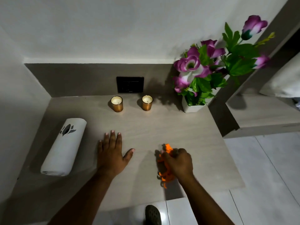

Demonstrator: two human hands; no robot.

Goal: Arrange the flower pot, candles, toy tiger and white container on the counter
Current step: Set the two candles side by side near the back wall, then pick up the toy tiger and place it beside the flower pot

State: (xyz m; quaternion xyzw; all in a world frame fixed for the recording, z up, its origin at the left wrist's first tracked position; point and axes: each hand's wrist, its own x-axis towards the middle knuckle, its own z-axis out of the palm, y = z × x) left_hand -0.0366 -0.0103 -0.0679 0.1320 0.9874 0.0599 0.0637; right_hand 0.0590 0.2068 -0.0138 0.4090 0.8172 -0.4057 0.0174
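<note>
My right hand [177,162] is closed over the orange toy tiger [165,173] near the counter's front right; parts of the toy show above and below my fingers. My left hand [111,151] lies flat and open on the counter [146,127], holding nothing. The white container [64,147] with a dark leaf mark lies on its side at the left. Two gold-glass candles stand near the back wall: the left candle [117,103] and the right candle [147,103]. The white flower pot [193,107] with purple flowers stands at the back right corner.
A black wall socket plate [130,84] sits on the grey backsplash behind the candles. A lower shelf [263,114] with a white pillow [285,83] lies to the right. White floor tiles and a dark shoe [152,215] are below the counter's front edge.
</note>
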